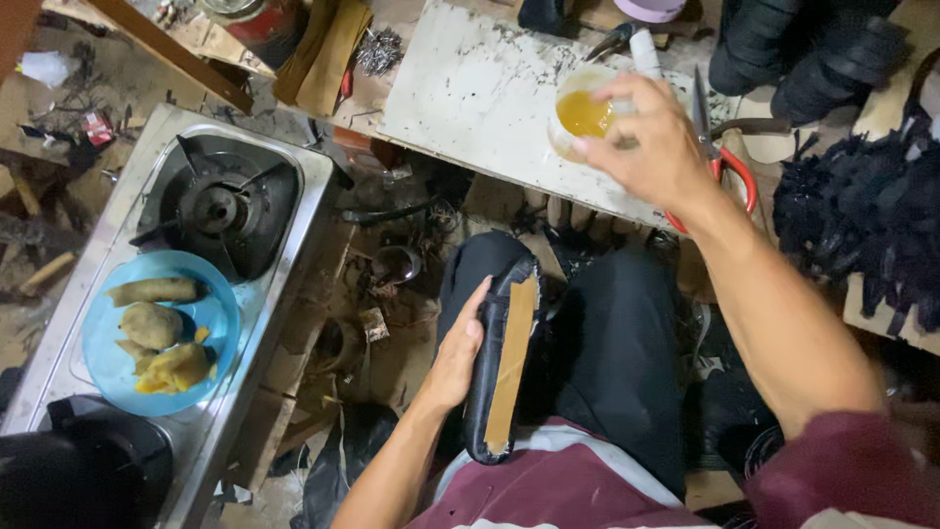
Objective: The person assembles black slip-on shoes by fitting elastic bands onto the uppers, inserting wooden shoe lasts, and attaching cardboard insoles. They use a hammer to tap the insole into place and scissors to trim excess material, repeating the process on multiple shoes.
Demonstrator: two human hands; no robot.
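Fingers of right hand (654, 147) clasp glue jar (585, 114).

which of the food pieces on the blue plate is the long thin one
The pale piece lying along the top edge of the blue plate, nearest the burner. The others below it are rounder: a brownish lump and yellow chunks.

The right hand (651, 142) covers the far side of the glue jar (586, 113) — beyond its fingers, red-handled scissors (729, 162) lie half hidden.
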